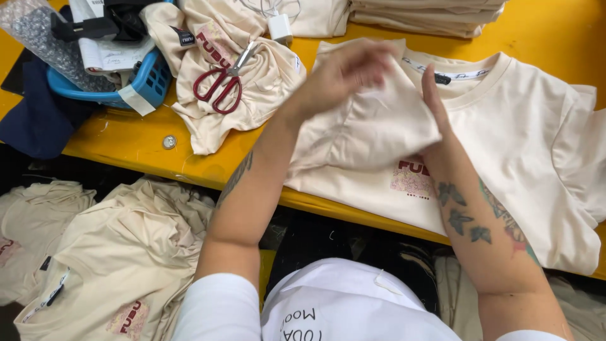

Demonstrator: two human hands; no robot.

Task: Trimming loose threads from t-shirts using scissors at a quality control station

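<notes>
One cream T-shirt (pixel 505 132) — flat, sleeve folded.

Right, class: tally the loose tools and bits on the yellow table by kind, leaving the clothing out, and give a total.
Red-handled scissors: 1
Blue plastic basket: 1
White plug adapter: 1
Small round metal piece: 1
Bubble-wrap bag: 1
Total: 5

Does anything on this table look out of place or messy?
Red-handled scissors lie on a crumpled cream shirt rather than on the yellow table. The left hand and right hand hold a sleeve of the flat cream shirt.
</notes>
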